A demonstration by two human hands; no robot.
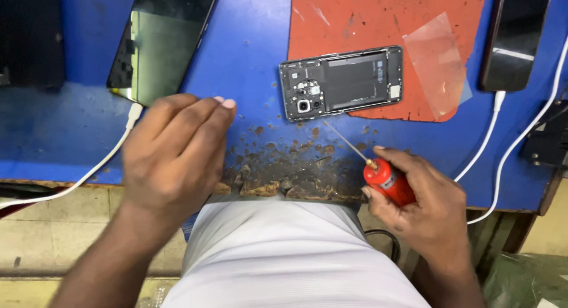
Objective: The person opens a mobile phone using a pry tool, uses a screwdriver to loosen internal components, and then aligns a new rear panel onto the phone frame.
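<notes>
Bare forearms, no sleeves; left hand [171, 154], right hand [423, 204] without rings; white garment over lap.

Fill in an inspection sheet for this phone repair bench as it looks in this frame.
Surface: blue bench top, front edge worn and chipped; red mat at rear.
Job's things: opened phone, back cover off, half on the mat; red squeeze bottle with thin metal needle tip.
Clutter: clear film sheet on the mat; phone at left; dark phone at right.
Grippers: left hand hovers, fingers curled, holding nothing; right hand grips the bottle.
Cables: white cables at right; white cable at left.
Surroundings: tiled floor; wearer's light garment.
</notes>
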